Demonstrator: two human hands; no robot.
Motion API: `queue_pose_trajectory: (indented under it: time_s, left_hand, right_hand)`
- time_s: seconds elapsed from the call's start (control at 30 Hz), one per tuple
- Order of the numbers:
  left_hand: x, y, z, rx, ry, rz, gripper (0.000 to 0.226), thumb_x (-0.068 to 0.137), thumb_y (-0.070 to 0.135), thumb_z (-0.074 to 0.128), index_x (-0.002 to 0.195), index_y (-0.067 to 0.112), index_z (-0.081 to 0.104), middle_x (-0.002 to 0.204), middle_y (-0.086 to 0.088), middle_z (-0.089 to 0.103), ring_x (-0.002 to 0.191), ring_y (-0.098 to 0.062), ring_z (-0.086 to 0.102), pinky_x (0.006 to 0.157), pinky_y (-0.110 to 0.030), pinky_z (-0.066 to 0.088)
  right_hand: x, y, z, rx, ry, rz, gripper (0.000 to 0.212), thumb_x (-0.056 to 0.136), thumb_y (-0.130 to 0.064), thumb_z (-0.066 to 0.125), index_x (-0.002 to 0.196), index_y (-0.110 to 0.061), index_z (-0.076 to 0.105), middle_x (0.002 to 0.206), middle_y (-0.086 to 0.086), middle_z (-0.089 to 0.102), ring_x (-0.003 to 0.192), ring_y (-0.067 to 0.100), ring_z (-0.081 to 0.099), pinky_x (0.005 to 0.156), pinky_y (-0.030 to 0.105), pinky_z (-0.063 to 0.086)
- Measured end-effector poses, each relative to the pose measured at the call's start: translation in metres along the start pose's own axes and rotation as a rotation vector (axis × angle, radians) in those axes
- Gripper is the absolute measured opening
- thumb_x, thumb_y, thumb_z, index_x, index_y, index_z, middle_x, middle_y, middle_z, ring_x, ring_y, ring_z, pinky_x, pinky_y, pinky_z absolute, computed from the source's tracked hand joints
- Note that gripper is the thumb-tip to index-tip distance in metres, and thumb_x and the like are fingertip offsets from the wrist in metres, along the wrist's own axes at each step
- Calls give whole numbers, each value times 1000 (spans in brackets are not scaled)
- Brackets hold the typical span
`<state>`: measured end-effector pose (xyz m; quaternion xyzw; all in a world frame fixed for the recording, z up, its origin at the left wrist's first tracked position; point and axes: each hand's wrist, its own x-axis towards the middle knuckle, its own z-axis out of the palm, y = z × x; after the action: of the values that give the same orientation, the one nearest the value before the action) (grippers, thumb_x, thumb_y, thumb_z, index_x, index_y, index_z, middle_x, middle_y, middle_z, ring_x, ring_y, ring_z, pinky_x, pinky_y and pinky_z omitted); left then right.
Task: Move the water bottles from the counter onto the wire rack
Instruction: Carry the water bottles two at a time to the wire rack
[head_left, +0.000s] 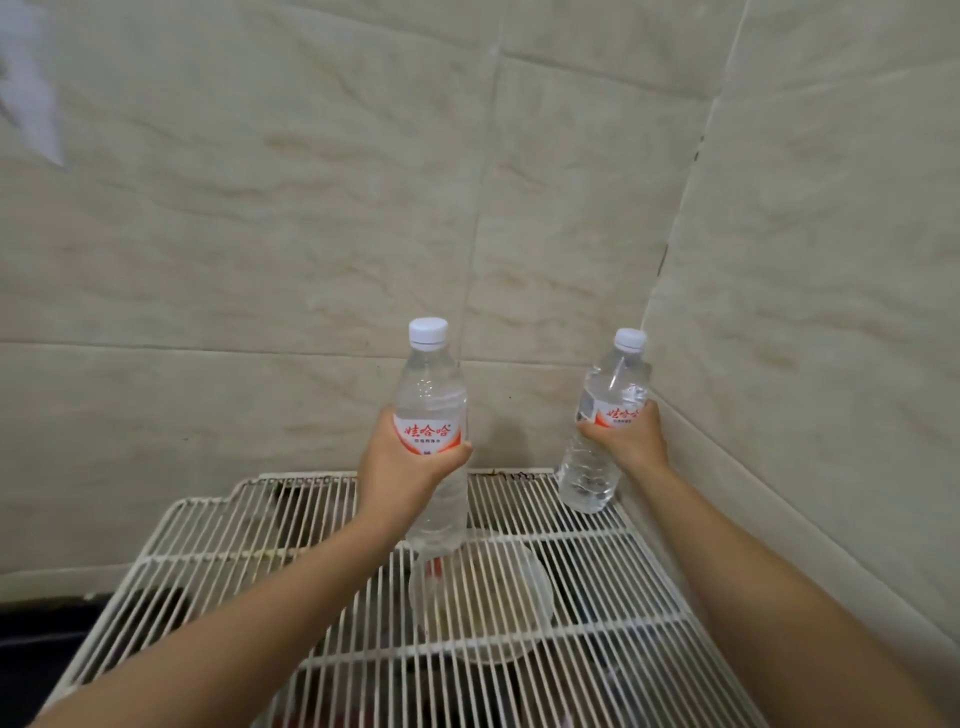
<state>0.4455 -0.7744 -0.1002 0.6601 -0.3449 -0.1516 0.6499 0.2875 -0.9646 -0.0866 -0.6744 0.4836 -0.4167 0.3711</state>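
Note:
My left hand (400, 467) grips a clear water bottle (434, 395) with a white cap and a red-and-white label, held upright above the middle of the white wire rack (597, 623). My right hand (631, 441) holds a second, similar bottle (605, 421) around its label, tilted slightly, over the rack's far right corner. Its base hangs at or just above the wires; I cannot tell whether it touches. The counter is hidden from this view.
Beige marble-pattern tiled walls (260, 234) meet in a corner just behind and right of the rack. Under the wires lies a round pale dish or lid (498, 592) with dark items around it. A dark surface (31, 618) shows at the lower left.

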Motion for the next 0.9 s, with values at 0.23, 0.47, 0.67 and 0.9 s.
queue_pose_trajectory:
  time_s: [0.23,0.47,0.67,0.9]
  left_hand:
    - [22,5,65,50,-48,10,51,65,26,80,99,26,42,80,17,51,75,-6,52,62,-22,43]
    - [34,1,109,179,-81,83,62,61,37,81,111,24,46,96,8,54,87,-13,53,73,-30,44]
    - [39,1,125,278,-35,85,78,53,53,79,116,21,45,108,1,59,88,-14,53,71,-33,46]
    - [40,2,123,322,-124,28,100,40,71,67,122,21,40,113,-3,57,101,-24,59,81,-48,54]
  right_hand:
    - [2,2,-9,-68,-130,42,79,56,-15,85,126,-12,48,118,9,63,109,25,60,97,40,48]
    - [-26,-5,-32,-41,-121,132,74,66,-10,80,129,-6,42,129,12,56,119,29,54,97,37,44]
    - [-40,-1,-42,-31,-122,159,65,75,-11,73,130,-3,38,130,18,53,117,31,55,93,37,46]
    - [-50,8,-41,-89,-119,160,66,77,-29,71,131,-14,36,128,11,54,112,26,57,95,41,49]
